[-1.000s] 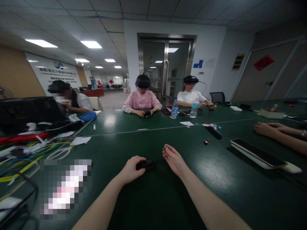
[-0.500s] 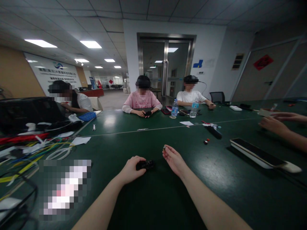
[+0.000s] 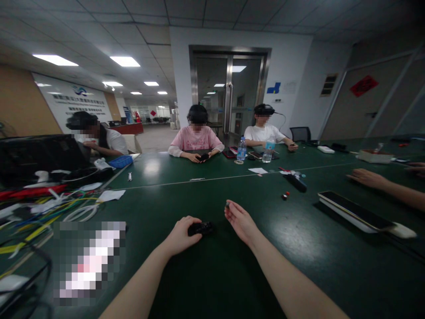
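Observation:
My left hand [image 3: 185,235] rests on the dark green table [image 3: 212,270], its fingers and thumb closed around one end of a small black object [image 3: 201,228]. That object lies low on the tabletop; its exact kind is not clear. To the right of it, my right hand [image 3: 239,221] is raised slightly with the palm turned inward. Between its thumb and fingertips it pinches a tiny greyish piece [image 3: 227,204], too small to name. The two hands are apart, with the black object's free end pointing toward the right hand.
Tangled cables [image 3: 49,212] and a black case [image 3: 43,155] crowd the left side. A phone [image 3: 357,210] lies on a white block at right. Beyond are water bottles [image 3: 241,149], a dark-handled tool [image 3: 296,181] and a small wrench [image 3: 129,177]. Co-workers sit around the table.
My own hands have barely moved. At the right, a co-worker's hands have drawn apart, one now lying lower on the table and uncovering a light box.

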Motion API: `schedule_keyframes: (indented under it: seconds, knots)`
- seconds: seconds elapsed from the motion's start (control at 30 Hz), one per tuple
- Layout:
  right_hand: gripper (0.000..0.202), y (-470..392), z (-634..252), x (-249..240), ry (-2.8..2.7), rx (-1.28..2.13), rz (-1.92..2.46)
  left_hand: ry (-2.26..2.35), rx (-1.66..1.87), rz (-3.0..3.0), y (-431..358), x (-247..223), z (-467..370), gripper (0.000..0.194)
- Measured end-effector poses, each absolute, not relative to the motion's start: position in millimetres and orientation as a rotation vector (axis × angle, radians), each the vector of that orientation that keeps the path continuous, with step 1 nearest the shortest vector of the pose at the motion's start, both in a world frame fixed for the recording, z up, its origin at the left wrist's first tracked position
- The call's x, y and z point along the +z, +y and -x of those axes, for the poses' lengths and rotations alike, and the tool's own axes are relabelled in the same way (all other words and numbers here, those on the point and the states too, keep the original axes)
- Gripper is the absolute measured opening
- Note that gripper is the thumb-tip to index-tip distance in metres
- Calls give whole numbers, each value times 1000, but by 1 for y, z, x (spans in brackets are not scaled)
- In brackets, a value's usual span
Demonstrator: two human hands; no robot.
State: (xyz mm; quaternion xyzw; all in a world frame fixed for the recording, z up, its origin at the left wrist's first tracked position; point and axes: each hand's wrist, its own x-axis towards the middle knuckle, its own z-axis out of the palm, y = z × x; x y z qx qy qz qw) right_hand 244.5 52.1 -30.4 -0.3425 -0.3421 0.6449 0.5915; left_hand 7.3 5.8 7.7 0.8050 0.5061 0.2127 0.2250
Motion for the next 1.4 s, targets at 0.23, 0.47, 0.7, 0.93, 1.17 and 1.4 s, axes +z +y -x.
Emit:
schedule_keyframes:
  seconds: [0.23, 0.47, 0.7, 0.93, 1.17, 1.4]
  knots:
    - [37, 53, -245, -32, -794, 1516, 800, 1405, 551, -2192, 2, 15, -9, 36]
    - [34, 52, -244, -30, -741, 1557, 757, 1394, 559, -2195, 3, 13, -7, 35]
    - [31, 52, -244, -31, -732, 1568, 745, 1376, 585, -2214, 7, 6, -5, 35]
    - [31, 52, -244, -32, -703, 1571, 741, 1386, 584, -2224, 7, 4, -5, 35]
    - [30, 53, -243, -32, -709, 1570, 764, 1387, 594, -2232, 8, 2, -5, 34]
    - [31, 55, -244, -35, -724, 1567, 760, 1391, 578, -2210, 7, 4, -5, 36]
